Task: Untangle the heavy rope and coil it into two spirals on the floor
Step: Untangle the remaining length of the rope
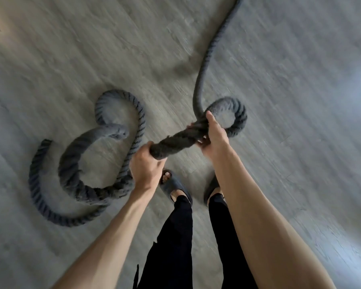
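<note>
A thick dark grey twisted rope (pixel 175 140) is lifted between both hands above the floor. My left hand (pixel 146 167) grips it at the lower left, and my right hand (pixel 213 134) grips it higher, to the right. Left of my hands the rope lies on the floor in loose crossing curves (pixel 75 170), with a rounded end (pixel 121 132) resting inside the loop. Behind my right hand the rope forms a small loop (pixel 236 113), and a long stretch (pixel 213 51) runs away to the top edge. The picture is blurred by motion.
The floor (pixel 300 101) is grey wood-look planks. My two feet in dark slippers (pixel 175 186) and black trousers (pixel 175 236) stand just below the held rope. Bright light falls on the floor at the right edge.
</note>
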